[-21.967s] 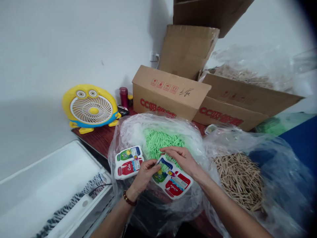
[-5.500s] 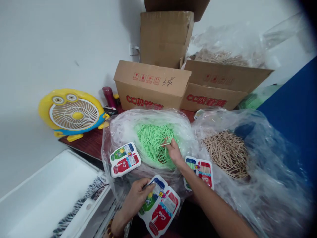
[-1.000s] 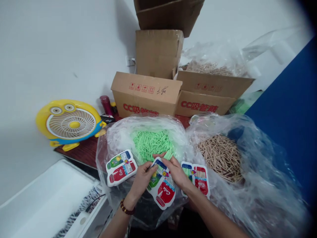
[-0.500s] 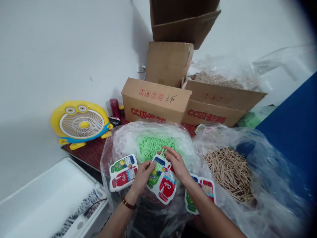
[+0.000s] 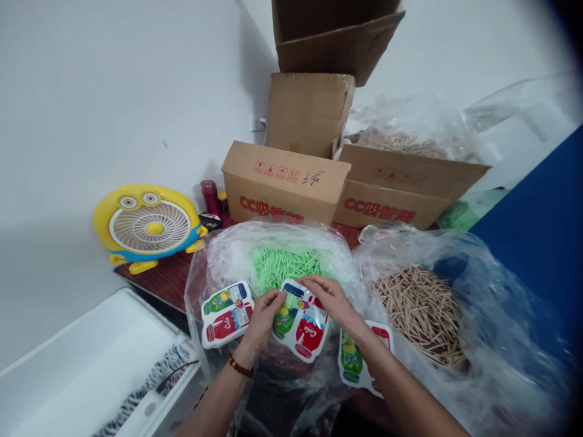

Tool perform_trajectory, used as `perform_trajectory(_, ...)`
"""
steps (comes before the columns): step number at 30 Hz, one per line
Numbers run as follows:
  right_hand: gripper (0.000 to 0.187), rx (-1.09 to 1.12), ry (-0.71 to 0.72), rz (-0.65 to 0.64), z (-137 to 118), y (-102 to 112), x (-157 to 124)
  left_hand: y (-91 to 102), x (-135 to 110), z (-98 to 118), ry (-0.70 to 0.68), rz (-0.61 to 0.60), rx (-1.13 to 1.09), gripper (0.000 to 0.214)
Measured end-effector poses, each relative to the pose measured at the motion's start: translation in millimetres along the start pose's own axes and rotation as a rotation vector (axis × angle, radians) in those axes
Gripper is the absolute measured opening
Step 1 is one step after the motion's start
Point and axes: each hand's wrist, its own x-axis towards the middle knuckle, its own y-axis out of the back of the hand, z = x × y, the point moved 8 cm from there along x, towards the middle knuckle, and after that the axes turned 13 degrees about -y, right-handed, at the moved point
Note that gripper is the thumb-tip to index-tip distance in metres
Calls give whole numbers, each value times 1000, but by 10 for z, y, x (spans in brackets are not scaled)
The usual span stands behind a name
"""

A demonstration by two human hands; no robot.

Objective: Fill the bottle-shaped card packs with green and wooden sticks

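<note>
Left hand (image 5: 262,320) pinches one Sprite-and-Cola packet (image 5: 302,323), printed bottles (image 5: 310,331) lengthwise away from the wearer, blue corner farthest; right hand (image 5: 334,301), fingers extended, grip unclear. Two matching packets (image 5: 225,325) flank it.

Table (image 5: 166,280): reddish-brown top, dark edge; bare surface shows at its left end
Fan (image 5: 150,227): yellow and blue, upright on its feet at that end
Flask (image 5: 210,197): maroon, upright; yellow-lidded jar (image 5: 223,202) just beside it; flat black item (image 5: 211,221) in front
Left carton (image 5: 282,188): red lettering, at the back
Right carton (image 5: 392,191): beside the left one
Middle bag (image 5: 225,246): clear plastic, open; green sticks (image 5: 281,267) inside
Right bag (image 5: 501,303): clear plastic; brown sticks (image 5: 421,312) inside
Packet (image 5: 368,233): small, near the right carton; its print unreadable
</note>
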Motion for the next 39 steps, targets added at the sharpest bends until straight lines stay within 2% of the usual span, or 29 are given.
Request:
perform_trajectory(2, 25, 24, -46, -24, 58, 49, 20, -16, -9, 24, -9, 14, -45, 28)
perform_trajectory(4, 20, -51, -74, -58, 112, 63, 22, -54, -27, 38, 9, -11, -73, 26)
perform_trajectory(8, 19, -137, -83, -63, 157, 89, -21, -176, -102, 15, 130, -171, -42, 30)
perform_trajectory(10, 18, -137, -89, -57, 154, 95, -50, -203, -136, 15, 170, -209, -6, 31)
perform_trajectory(18, 16, -97, -125, -84, 144, 179, -205, -284, -189, 52, 132, -212, 113, 27)
perform_trajectory(21, 17, -67, -153, -82, 147, 274, -295, -364, -223, 49, 116, -233, 157, 25)
perform_trajectory(28, 18, -40, -179, -6, 173, 515, -499, -622, -329, 9, 172, -280, 129, 30)
perform_trajectory(34, 18, -79, -125, 20, 220, 639, -608, -711, -388, 4, 163, -273, 213, 34)
perform_trajectory(39, 17, -136, -102, 53, 209, 723, -705, -893, -444, 53, 170, -367, 200, 32)
